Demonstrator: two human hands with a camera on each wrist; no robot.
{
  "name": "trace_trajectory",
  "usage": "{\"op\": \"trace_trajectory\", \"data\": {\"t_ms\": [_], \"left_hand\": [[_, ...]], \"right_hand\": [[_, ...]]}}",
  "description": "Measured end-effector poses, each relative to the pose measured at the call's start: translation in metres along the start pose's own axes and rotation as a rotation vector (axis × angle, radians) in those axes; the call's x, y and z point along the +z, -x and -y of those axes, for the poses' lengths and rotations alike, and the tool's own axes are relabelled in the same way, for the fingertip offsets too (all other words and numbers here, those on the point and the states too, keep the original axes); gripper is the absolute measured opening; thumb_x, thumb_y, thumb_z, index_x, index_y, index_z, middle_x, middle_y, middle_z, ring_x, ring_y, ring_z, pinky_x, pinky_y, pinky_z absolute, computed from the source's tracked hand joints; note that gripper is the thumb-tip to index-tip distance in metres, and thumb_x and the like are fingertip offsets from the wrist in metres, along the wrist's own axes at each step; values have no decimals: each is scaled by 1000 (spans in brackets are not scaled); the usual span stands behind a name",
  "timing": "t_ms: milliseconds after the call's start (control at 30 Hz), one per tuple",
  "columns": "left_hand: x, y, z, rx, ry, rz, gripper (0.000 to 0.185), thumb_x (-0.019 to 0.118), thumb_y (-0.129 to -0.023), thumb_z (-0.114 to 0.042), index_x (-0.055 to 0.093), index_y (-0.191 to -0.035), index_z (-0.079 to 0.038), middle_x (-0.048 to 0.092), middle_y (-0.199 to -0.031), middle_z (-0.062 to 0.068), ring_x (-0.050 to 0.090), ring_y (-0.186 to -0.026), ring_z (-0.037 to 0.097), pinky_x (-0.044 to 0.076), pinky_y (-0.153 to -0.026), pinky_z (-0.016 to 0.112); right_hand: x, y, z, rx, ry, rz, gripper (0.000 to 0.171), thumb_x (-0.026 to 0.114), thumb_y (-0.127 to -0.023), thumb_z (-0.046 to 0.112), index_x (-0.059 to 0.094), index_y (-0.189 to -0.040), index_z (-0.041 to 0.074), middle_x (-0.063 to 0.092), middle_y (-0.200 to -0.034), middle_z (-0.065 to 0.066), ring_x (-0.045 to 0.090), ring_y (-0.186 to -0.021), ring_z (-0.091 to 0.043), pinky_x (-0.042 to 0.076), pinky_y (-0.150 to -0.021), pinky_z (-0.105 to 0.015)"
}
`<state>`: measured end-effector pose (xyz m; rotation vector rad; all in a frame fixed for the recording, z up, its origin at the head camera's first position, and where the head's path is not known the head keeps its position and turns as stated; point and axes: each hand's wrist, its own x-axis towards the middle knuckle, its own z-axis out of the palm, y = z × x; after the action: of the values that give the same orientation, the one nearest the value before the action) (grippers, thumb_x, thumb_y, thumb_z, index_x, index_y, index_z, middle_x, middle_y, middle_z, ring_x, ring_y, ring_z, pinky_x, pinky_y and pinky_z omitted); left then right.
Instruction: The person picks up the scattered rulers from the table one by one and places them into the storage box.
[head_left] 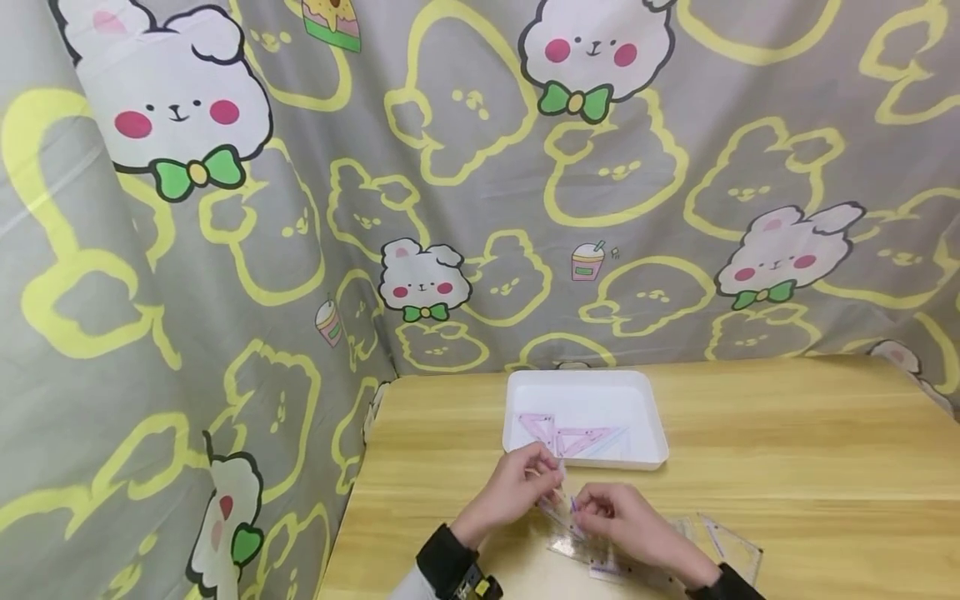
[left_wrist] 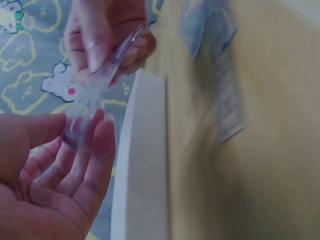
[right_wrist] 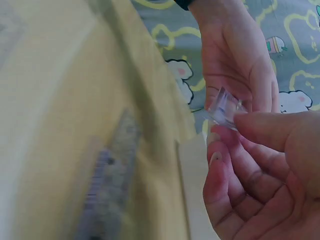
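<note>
Both hands, left hand and right hand, pinch one clear ruler by its thin edges. Such a slight grip may let it slip onto the surface, short of the white tray.

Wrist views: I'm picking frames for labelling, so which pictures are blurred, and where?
Left wrist view: the table and the rulers lying on it smear; the clear ruler and left hand stay fairly sharp. Right wrist view: the table is smeared too. Head view: sharp, evenly lit.

Clear plastic set square with faint purple markings, held up edge-on just above the table, one end pinched in the right hand, the other resting against the left hand's fingertips
</note>
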<state>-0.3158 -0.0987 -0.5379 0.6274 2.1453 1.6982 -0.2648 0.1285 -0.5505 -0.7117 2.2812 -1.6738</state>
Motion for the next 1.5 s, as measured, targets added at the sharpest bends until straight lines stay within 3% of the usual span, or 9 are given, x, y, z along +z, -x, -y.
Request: {"op": "trace_trajectory", "data": {"t_ms": [267,367,533,700,867,1033,1133,1333,1500], "left_hand": [[-10,-47,-5,9,-67,67,12,66,-104,-16,64,-106,-4,68,-81,1,67,-60,10,58,-66,64],[-13,-63,-3,-8,-16,58,14,69,-101,-12,63,-106,-1,70,-82,3,68,-63,12,60,-69,60],[-21,-84,1,-24,72,76,16,70,-96,1,60,-109,4,71,-85,5,70,-68,15,64,-68,41],[-29,-100,-1,3,-59,98,16,70,-97,0,64,-112,3,70,-81,9,68,-64,16,63,-68,49],[-32,-115,-7,-18,-174,106,17,73,-96,-6,65,-110,0,72,-83,19,69,-67,19,63,-71,50],[-33,-123,-7,-100,-106,66,32,77,-93,-4,57,-114,8,75,-82,16,75,-74,32,61,-79,57],[-33,-129,0,-107,-113,14,34,80,-90,-3,57,-113,7,77,-85,16,76,-79,36,61,-77,54],[-31,-145,9,-58,-295,-47,24,82,-90,-7,64,-105,-2,78,-83,8,71,-71,14,56,-63,27],[-25,-153,11,-15,-450,-52,18,83,-90,-8,68,-99,-6,77,-86,5,68,-72,6,52,-65,21]], "right_hand": [[-18,-41,-3,119,-191,-107,15,63,-99,3,59,-105,-10,72,-84,-12,65,-72,-11,58,-66,-25],[-26,-51,-7,143,-242,-161,15,63,-99,0,56,-104,-11,73,-84,-14,67,-72,-13,59,-67,-27],[-41,-65,-12,190,-268,-227,22,66,-99,3,54,-108,-12,74,-84,-12,69,-72,-14,61,-69,-29],[-55,-84,-19,216,-306,-309,42,69,-98,2,47,-131,-12,72,-87,-8,70,-74,-15,63,-73,-35],[-70,-97,-26,188,-221,-383,35,67,-99,2,59,-129,-14,68,-80,-7,70,-73,-16,63,-72,-37],[-78,-106,-31,203,-214,-452,27,68,-98,0,64,-119,-16,71,-89,-17,73,-76,-13,62,-73,-27],[-82,-108,-37,217,-174,-472,24,70,-98,0,65,-114,-16,72,-98,-22,72,-79,-13,61,-75,-25],[-92,-109,-51,242,46,-482,17,75,-95,7,71,-102,-7,74,-90,-14,68,-79,-16,57,-71,-25],[-96,-107,-56,225,216,-487,12,78,-91,9,73,-91,-1,72,-83,-8,61,-76,-17,47,-69,-29]]}}
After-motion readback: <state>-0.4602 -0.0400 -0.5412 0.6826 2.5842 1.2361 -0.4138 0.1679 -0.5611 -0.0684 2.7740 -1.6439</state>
